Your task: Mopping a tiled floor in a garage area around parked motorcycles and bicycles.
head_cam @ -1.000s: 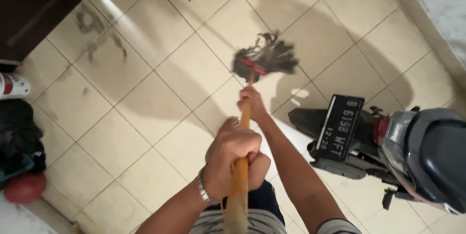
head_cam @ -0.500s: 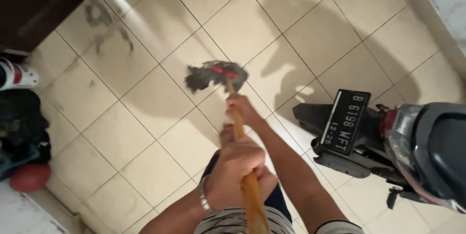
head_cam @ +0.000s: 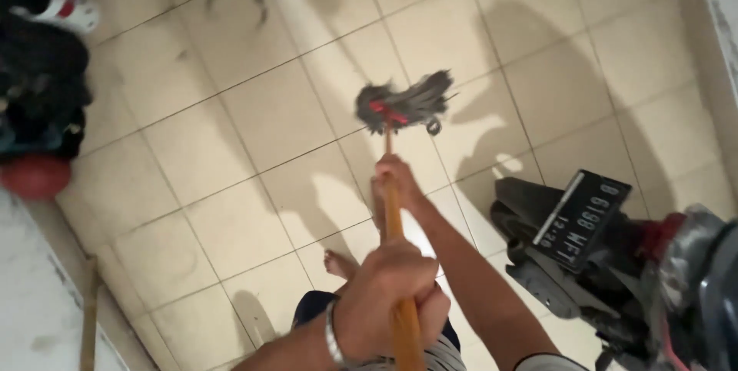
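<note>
nearest, the left hand (head_cam: 384,298) has its fingers clenched round the orange mop handle (head_cam: 395,226); further along, the right hand (head_cam: 396,179) grips it too. the grey mop head (head_cam: 402,102) rests on the tiled floor (head_cam: 254,117). at right, a black rectangular plate (head_cam: 584,219) with pale characters sits on a scooter (head_cam: 653,279).

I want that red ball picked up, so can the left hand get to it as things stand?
Probably not. The left hand grips the mop handle close to the body, while the red ball lies far across bare floor. Nothing blocks it.
</note>
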